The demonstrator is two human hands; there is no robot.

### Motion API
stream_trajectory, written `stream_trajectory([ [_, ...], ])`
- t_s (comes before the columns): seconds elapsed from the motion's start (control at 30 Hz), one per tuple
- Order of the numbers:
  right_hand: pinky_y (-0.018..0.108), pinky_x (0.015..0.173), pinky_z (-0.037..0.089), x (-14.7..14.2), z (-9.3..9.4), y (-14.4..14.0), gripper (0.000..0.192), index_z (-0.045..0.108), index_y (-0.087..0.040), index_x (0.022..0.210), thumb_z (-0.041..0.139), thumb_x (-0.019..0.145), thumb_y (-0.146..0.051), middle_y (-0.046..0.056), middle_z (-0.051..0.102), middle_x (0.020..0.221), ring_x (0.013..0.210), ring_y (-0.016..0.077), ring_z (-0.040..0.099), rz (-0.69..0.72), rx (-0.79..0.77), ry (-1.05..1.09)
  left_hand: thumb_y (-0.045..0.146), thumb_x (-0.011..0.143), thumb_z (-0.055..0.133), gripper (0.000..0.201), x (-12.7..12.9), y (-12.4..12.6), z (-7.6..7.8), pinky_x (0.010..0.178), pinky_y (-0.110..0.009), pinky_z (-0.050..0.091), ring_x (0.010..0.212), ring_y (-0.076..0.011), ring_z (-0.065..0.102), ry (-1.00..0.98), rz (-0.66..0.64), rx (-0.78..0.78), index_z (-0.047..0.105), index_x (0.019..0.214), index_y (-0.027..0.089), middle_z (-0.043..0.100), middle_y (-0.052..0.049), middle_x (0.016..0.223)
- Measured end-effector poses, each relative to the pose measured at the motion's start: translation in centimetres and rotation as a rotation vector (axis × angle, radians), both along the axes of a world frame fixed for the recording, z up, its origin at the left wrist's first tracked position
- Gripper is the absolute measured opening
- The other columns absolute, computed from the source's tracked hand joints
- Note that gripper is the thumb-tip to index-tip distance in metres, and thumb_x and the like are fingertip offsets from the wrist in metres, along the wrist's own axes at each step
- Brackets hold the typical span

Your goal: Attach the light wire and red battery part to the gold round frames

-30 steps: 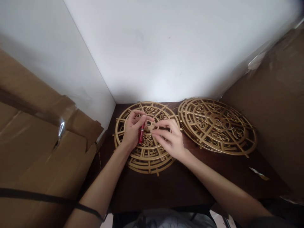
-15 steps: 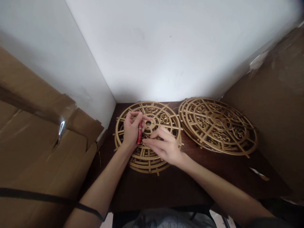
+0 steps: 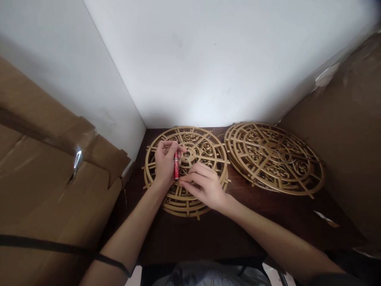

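A stack of round gold openwork discs (image 3: 208,153) lies on the dark brown table (image 3: 226,230), near the back left corner. My left hand (image 3: 164,163) holds a small red tube (image 3: 176,169) upright over the left half of the top disc, tip near the disc's centre hub. My right hand (image 3: 205,186) rests on the lower part of that disc, its fingertips pinching at the bottom end of the red tube.
A second stack of gold openwork discs (image 3: 274,159) lies to the right, touching the first. Cardboard boxes (image 3: 44,178) stand along the left side, and brown cardboard (image 3: 351,131) leans on the right. White walls close the back. A small scrap (image 3: 326,218) lies at the table's right.
My right hand has slid down and left from the disc's centre hub to the bottom of the red tube. My left hand has turned the tube more upright.
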State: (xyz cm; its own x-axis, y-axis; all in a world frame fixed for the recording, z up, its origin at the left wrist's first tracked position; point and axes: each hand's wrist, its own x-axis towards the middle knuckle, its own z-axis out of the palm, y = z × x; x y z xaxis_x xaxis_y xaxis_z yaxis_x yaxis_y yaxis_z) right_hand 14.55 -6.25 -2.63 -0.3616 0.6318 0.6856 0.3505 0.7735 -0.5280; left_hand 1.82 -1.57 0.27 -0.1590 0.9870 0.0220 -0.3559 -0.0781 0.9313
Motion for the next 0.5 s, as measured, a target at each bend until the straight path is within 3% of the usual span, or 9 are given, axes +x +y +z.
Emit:
stream_trajectory([
  [0.5, 0.031, 0.069, 0.04, -0.13, 0.54, -0.14, 0.014, 0.062, -0.019, 0.079, 0.054, 0.089, -0.026, 0.003, 0.061, 0.074, 0.072, 0.0157, 0.052, -0.076, -0.019, -0.105, 0.027, 0.075, 0.064, 0.024, 0.28, -0.1, -0.24, 0.038, -0.015, 0.032, 0.042, -0.005, 0.044, 0.017, 0.039, 0.014, 0.042, 0.08, 0.018, 0.059, 0.003, 0.059],
])
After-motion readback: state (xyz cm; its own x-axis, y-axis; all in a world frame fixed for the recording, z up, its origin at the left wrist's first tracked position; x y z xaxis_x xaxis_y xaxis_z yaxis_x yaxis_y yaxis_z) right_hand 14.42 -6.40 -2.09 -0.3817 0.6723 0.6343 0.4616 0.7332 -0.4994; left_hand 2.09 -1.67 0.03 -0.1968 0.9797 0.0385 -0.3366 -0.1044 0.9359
